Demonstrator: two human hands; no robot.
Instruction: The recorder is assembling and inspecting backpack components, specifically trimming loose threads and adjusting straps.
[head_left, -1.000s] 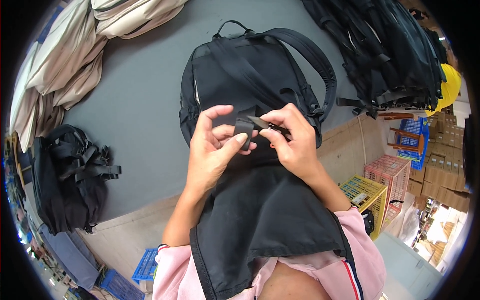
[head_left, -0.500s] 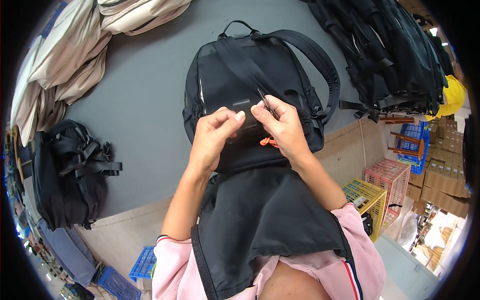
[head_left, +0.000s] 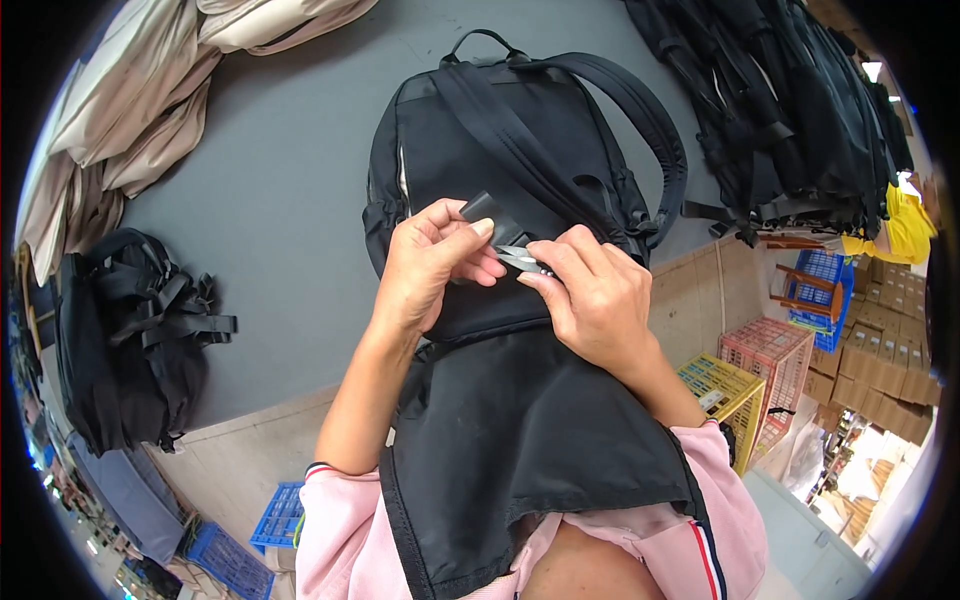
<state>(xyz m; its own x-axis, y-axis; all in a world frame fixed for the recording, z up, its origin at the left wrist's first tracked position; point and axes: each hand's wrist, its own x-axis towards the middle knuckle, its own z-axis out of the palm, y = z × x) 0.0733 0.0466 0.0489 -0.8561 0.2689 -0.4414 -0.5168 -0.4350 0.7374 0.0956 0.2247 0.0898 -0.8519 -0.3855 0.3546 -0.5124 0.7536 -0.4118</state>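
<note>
A black backpack lies in front of me on the grey table, its top handle at the far side. Between thumb and fingers, my left hand pinches the end of a flat black strap over the lower part of the bag. From the right, my right hand grips small thread snips. Their silver blades point left, at the strap beside my left fingertips. Whether the blades touch the strap is too small to tell. One padded shoulder strap crosses the bag; the other loops out at its right.
Several black backpacks are piled at the far right, and another black bag lies at the left. Beige bags fill the far left corner. Beyond the table's near right edge stand yellow and pink crates.
My right hand has turned over and brought the snips' blades down to the strap. My left hand now lifts the strap end, which lay flat on the bag before.
</note>
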